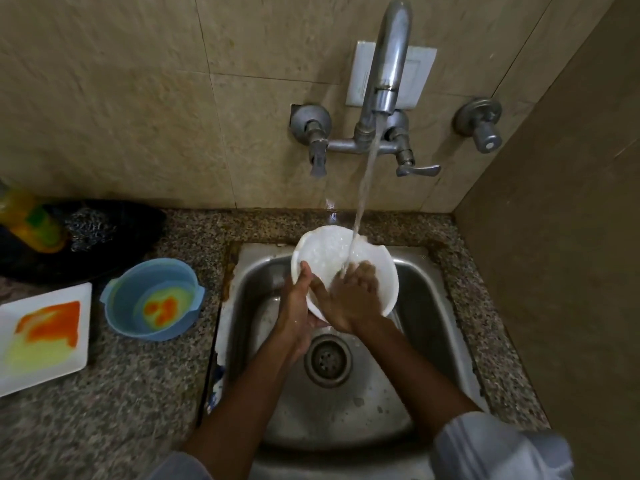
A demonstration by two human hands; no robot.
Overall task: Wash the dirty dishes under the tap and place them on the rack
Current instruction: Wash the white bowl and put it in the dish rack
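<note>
The person is rinsing a white bowl over the sink, under the stream falling from the tap. The left hand is gripping the bowl's near-left rim, thumb curled over the edge and the palm underneath, so the bowl is tilting toward the camera with its inside facing up into the water. The right hand is lying inside the bowl with its fingers spread fairly flat, rubbing the wet surface right where the stream is landing; it is pressing rather than clasping anything. To do this step well, the left hand should probably be turning the bowl bit by bit so the water reaches the whole inside and the rim, while the right hand is sweeping the foam toward the low edge and out. The grip on a wet, soapy rim is likely slippery, so keeping the bowl low over the sink seems wise. The outside and base will presumably need the same pass. No rack is showing in this view, so I cannot tell where the bowl will go. On the counter to the left, well apart from the sink, a blue bowl and a plate are waiting, both smeared orange and yellow.
</note>
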